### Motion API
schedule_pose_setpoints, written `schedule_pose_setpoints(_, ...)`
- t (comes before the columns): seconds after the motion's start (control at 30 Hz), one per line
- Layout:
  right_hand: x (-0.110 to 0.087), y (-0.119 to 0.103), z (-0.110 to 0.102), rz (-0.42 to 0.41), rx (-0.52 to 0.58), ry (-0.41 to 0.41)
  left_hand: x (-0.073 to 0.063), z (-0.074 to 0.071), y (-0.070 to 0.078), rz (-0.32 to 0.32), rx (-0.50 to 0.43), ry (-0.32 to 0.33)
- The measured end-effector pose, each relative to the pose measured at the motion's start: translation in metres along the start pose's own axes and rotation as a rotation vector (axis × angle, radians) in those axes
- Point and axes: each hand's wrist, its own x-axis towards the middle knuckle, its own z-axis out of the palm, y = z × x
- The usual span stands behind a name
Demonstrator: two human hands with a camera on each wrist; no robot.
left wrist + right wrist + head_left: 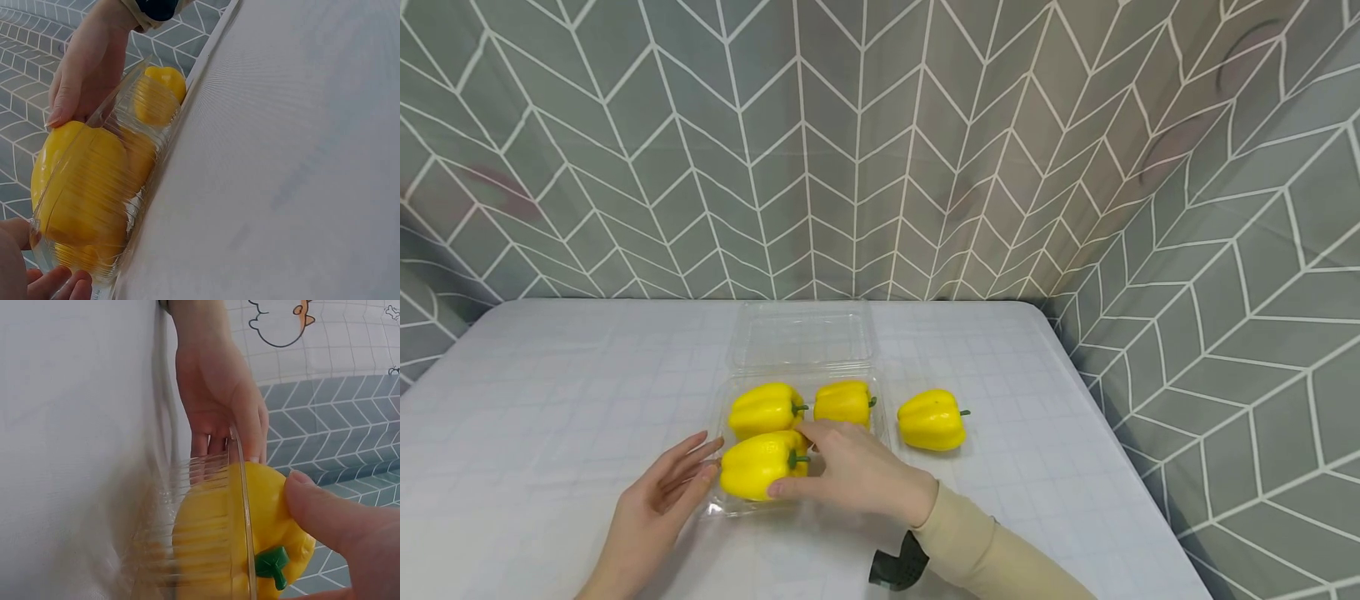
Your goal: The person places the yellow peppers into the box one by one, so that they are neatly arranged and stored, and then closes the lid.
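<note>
A yellow bell pepper (756,471) with a green stem sits in the near left part of a clear plastic clamshell container (883,417). My right hand (865,475) holds this pepper between thumb and fingers; its thumb (303,487) shows on the pepper in the right wrist view. At the container's left end is my left hand (651,512), its loosely bent fingers (53,284) touching the outside of the clear wall. Two more yellow bell peppers, one at the back left (763,410) and one at the back right (842,402), lie in the container.
Another yellow bell pepper (931,419) lies on the white-covered table (587,375), right of the container. The container's lid (801,337) is folded back toward the far edge. A dark object (898,567) is beside the right sleeve. Patterned grey curtains (850,150) border the table.
</note>
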Motion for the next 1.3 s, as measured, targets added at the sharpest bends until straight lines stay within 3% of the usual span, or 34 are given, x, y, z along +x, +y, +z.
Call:
schedule_pose_setpoints(0.27,-0.005,0.0,-0.012,0.012,-0.001,-0.024,0.0,0.0,0.001,0.013,-0.001,-0.001)
schedule_pose_setpoints(0.43,-0.006,0.003,-0.02,-0.026,0.017,0.008,0.001,0.0,0.002,0.026,-0.004,-0.005)
schedule_pose_setpoints(0.63,-0.005,0.005,-0.009,-0.082,0.038,0.052,0.001,-0.001,0.003,0.027,-0.002,-0.008)
schedule_pose_setpoints(0.83,-0.004,0.004,0.006,-0.047,0.043,0.086,0.0,0.0,0.002,0.004,0.004,-0.015)
schedule_pose_setpoints(1.0,-0.004,0.004,0.005,-0.034,0.07,0.086,0.0,0.001,0.002,-0.003,0.004,-0.012)
schedule_pose_setpoints(1.3,-0.002,0.014,0.002,-0.14,0.091,0.084,0.001,0.001,0.003,0.036,-0.007,-0.01)
